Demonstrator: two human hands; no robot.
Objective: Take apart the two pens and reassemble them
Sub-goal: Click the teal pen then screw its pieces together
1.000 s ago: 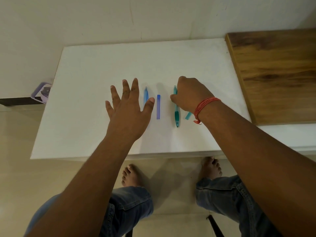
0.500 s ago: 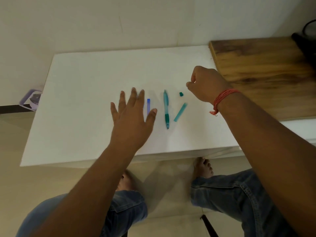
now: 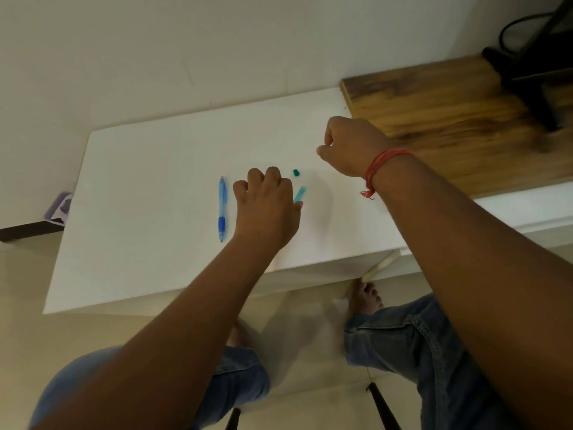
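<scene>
A blue pen [image 3: 221, 209] lies lengthwise on the white table [image 3: 148, 187], just left of my left hand [image 3: 266, 209]. That hand's fingers curl down over the spot where the teal pen lay, and the pen is hidden under it. A sliver of the blue cap [image 3: 246, 191] shows between the fingers. A small dark teal piece [image 3: 296, 172] and a light teal sleeve [image 3: 299, 193] lie just right of the hand. My right hand [image 3: 350, 147] hovers farther right with fingers curled and thumb against forefinger. Nothing shows in its pinch.
A wooden board [image 3: 434, 113] adjoins the table on the right, with a black stand [image 3: 533, 72] and cable at its far end. A wall runs behind. A small purple object [image 3: 59, 206] sits past the table's left edge. My knees and bare feet are below.
My left hand moved right off the blue pen, and its flat fingers curled over the teal pen. My right hand drew back to the right, away from the small teal piece.
</scene>
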